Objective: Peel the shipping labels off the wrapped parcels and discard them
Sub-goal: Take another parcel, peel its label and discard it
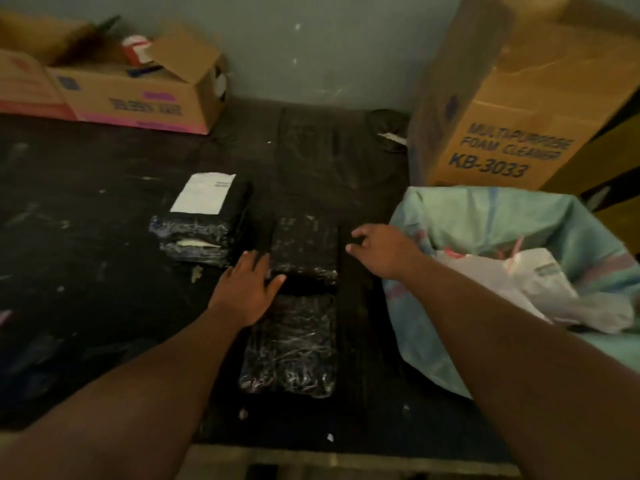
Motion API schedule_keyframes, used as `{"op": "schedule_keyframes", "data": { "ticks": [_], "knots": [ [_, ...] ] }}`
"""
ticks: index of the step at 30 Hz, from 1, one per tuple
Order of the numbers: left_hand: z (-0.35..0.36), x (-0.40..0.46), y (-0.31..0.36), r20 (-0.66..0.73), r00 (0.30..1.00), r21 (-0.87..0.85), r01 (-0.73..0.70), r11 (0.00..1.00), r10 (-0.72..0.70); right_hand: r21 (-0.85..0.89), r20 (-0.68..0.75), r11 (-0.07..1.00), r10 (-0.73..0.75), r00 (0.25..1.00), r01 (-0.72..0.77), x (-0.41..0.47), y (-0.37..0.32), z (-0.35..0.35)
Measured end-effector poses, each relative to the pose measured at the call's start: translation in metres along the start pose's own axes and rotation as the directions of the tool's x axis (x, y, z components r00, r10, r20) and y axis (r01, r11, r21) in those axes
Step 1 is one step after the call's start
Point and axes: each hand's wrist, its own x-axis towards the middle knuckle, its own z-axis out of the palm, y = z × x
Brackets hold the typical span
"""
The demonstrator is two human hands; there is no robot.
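I see my left hand [250,284] flat, fingers straight, resting on the left edge of a black wrapped parcel [304,252] at centre. My right hand [379,249] hovers at its 3 o'clock, fingers loosely curled, holding nothing. A labelled parcel [207,220], white shipping label [202,192] on top, lies at 10 o'clock. Peeled labels [533,285] sit in the green bag [485,216].
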Motion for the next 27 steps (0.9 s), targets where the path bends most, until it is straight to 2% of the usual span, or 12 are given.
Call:
{"op": "schedule_keyframes", "data": {
  "ticks": [3, 6, 8, 10, 14, 16, 18, 21, 27],
  "knots": [
    [0.022, -0.019, -0.057, 0.056, 0.996, -0.021, 0.076, 0.997, -0.075, 0.099, 0.063, 0.992, 0.069, 0.996, -0.075, 0.023, -0.007, 0.05],
    [0.051, -0.037, -0.088, 0.142, 0.988, 0.027, 0.053, 0.998, -0.057, 0.141, 0.048, 0.974, 0.171, 0.984, -0.176, 0.041, -0.006, 0.088],
    [0.068, -0.046, -0.097, 0.199, 0.979, 0.081, 0.026, 0.996, -0.042, 0.123, 0.036, 0.974, 0.189, 0.981, -0.192, 0.051, -0.006, 0.107],
    [0.08, -0.052, -0.102, 0.18, 0.983, 0.13, -0.004, 0.991, -0.02, 0.153, 0.021, 0.968, 0.2, 0.98, -0.201, 0.061, -0.008, 0.121],
    [0.091, -0.053, -0.109, 0.12, 0.993, 0.153, -0.02, 0.988, 0.002, 0.369, -0.007, 0.894, 0.277, 0.961, -0.255, 0.08, -0.004, 0.133],
    [0.092, -0.053, -0.108, 0.096, 0.995, 0.135, -0.03, 0.99, 0.017, 0.549, -0.015, 0.799, 0.303, 0.953, -0.245, 0.085, -0.002, 0.132],
    [0.093, -0.052, -0.11, 0.092, 0.995, 0.12, -0.042, 0.992, 0.031, 0.654, -0.023, 0.717, 0.339, 0.941, -0.242, 0.093, -0.003, 0.133],
    [0.094, -0.052, -0.111, 0.102, 0.994, 0.112, -0.051, 0.992, 0.04, 0.628, -0.025, 0.743, 0.315, 0.949, -0.23, 0.1, -0.011, 0.136],
    [0.091, -0.053, -0.108, 0.123, 0.992, 0.15, -0.044, 0.988, 0.026, 0.549, -0.122, 0.812, 0.312, 0.942, -0.198, 0.105, -0.018, 0.133]
  ]
}}
